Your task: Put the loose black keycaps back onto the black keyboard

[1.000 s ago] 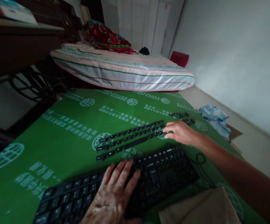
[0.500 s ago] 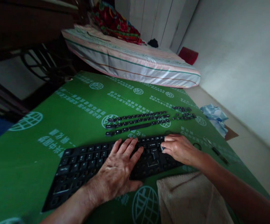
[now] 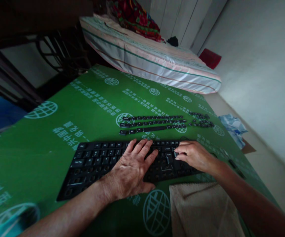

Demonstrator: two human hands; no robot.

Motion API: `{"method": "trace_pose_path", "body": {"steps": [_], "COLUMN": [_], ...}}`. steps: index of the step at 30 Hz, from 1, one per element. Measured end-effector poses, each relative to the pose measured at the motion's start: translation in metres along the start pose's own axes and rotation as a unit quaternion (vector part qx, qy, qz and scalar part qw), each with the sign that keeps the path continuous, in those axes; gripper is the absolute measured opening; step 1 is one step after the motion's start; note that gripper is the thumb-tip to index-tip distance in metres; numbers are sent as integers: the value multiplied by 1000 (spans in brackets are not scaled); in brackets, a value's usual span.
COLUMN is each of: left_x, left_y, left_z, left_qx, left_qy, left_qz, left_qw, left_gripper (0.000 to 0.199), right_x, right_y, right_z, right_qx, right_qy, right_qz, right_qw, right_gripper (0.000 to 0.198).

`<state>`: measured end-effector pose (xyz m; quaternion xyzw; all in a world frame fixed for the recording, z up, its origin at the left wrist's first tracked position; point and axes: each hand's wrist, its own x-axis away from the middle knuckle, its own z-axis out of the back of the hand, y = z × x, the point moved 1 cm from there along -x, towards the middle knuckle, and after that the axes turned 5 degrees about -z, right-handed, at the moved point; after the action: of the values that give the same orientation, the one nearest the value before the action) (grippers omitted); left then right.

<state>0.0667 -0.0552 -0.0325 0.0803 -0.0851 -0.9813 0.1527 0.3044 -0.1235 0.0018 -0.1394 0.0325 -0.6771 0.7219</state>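
Note:
A black computer keyboard [image 3: 93, 161] lies on the green board, its upper rows fitted with keycaps and many lower positions bare. My left hand [image 3: 132, 164] rests flat across its middle with the fingers spread, covering part of the keys. At the keyboard's right part, my right hand [image 3: 194, 154] has thumb and fingers pinched on a small dark keycap [image 3: 176, 153], mostly hidden by the fingertips. Beyond the keyboard, loose keycaps [image 3: 154, 123] lie in three rows, including a long space bar [image 3: 154, 129]. A cluster of smaller loose keycaps [image 3: 201, 120] sits to their right.
The green printed board [image 3: 93, 98] carries everything. A beige cloth [image 3: 201, 210] lies near me at the right. Past my right wrist is a dark slim tool [image 3: 234, 166]. A mattress [image 3: 157, 62] stands behind, a white wall [image 3: 263, 65] at right, crumpled plastic [image 3: 232, 126] on the floor.
The view has shifted, so the scene sits farther right in the picture. Both hands keep nearly the same places on the keyboard, the left flat and the right pinched.

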Motion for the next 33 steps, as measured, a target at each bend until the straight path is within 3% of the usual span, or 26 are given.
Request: {"method": "trace_pose_path", "body": {"steps": [15,25,33], "left_x": [0,-11,-28], "left_y": [3,41,50], "left_z": [3,9,-6], "left_qx": [8,31,36], "left_qy": [-6,-25,0], "left_qz": [-13,-114,-112], "left_qw": [1000,993,993], "left_gripper": [87,64,65], "right_x": [2,-1,-2], "right_y": [3,0,-5], "right_z": [-4,-3,-1], "right_qx": [-18,-5,-11], "right_qy": [26,12,15], "right_qz": [1,-15,-18], "right_qw": [999,1000,1000], "right_gripper": [5,6,15]}}
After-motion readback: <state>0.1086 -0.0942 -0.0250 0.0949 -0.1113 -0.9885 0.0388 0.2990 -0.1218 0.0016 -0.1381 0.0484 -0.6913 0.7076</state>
